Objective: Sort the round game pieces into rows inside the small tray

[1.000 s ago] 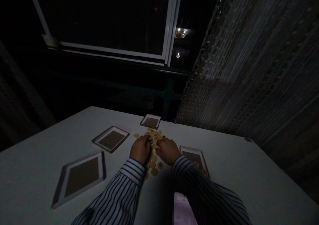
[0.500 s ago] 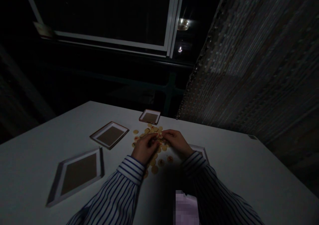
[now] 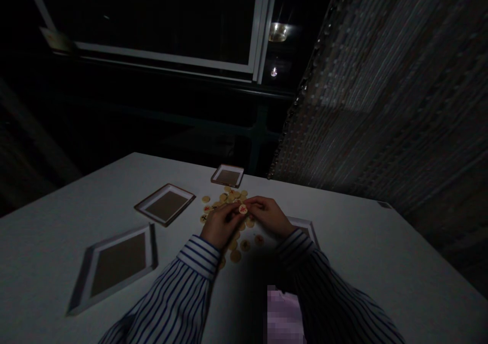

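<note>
Between the fingertips of my two hands is a round Chinese chess piece point(image 3: 243, 209) with a red character facing me. My left hand point(image 3: 220, 227) pinches it from the left. From the right, my right hand point(image 3: 270, 216) grips it with thumb and forefinger. Below and around my hands lies a loose heap of pale wooden chess pieces point(image 3: 235, 256), some showing red or black characters and others blank side up. My hands and sleeves cover part of the heap.
On the white table point(image 3: 343, 273) lie a large shallow box tray point(image 3: 152, 247) at left, a brown-rimmed one point(image 3: 140, 207) behind it, a small one point(image 3: 227, 185) at the far edge and another point(image 3: 314, 235), partly hidden by my right wrist. A bead curtain point(image 3: 343, 120) hangs at right.
The red-marked piece between my fingers now shows its face clearly. My hands have stayed over the heap, and the view has shifted slightly.
</note>
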`<action>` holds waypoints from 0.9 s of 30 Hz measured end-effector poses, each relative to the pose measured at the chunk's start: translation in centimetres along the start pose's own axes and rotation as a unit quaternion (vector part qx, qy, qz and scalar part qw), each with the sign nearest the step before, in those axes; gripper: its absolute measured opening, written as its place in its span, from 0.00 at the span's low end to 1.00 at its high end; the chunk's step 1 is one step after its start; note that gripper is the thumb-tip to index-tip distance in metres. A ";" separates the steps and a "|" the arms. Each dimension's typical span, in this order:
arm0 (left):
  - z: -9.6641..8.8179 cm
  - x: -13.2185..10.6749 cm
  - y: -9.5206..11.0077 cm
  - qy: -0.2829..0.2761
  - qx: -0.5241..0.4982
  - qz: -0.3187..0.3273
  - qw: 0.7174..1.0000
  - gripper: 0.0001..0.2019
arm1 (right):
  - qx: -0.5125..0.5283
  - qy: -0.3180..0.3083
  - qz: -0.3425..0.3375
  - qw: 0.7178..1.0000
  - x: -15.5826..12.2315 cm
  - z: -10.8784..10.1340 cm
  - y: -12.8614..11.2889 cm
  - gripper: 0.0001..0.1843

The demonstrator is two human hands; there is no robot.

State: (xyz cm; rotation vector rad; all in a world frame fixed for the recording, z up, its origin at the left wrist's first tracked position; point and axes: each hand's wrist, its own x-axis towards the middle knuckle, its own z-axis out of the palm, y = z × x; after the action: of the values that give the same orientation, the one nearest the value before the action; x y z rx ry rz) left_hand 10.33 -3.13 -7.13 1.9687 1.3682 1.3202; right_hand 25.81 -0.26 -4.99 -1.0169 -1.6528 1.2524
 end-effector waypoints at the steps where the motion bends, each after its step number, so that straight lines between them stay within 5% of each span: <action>1: 0.0 0.0 0.1 -0.005 -0.021 -0.019 1.000 0.13 | -0.009 -0.001 -0.009 1.000 0.0 -0.1 0.0 0.12; 10: 0.5 0.3 -0.3 -0.024 -0.332 -0.186 0.925 0.19 | -0.138 -0.027 -0.074 0.987 -0.4 -0.5 0.1 0.17; 19: 0.0 0.2 -0.1 -0.064 -0.252 -0.189 0.947 0.17 | -0.400 -0.054 -0.101 0.909 -1.2 -1.0 -1.5 0.16; 27: -0.7 0.7 -2.9 0.102 -0.161 -0.192 0.963 0.18 | -0.596 -0.073 -0.017 0.799 -2.0 -2.2 -2.6 0.15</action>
State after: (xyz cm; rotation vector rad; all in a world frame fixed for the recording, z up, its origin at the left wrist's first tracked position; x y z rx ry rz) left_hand 8.36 -1.38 -8.65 1.3052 1.4289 1.4700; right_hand 28.17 -1.89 -2.28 -1.5745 -2.6162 0.0879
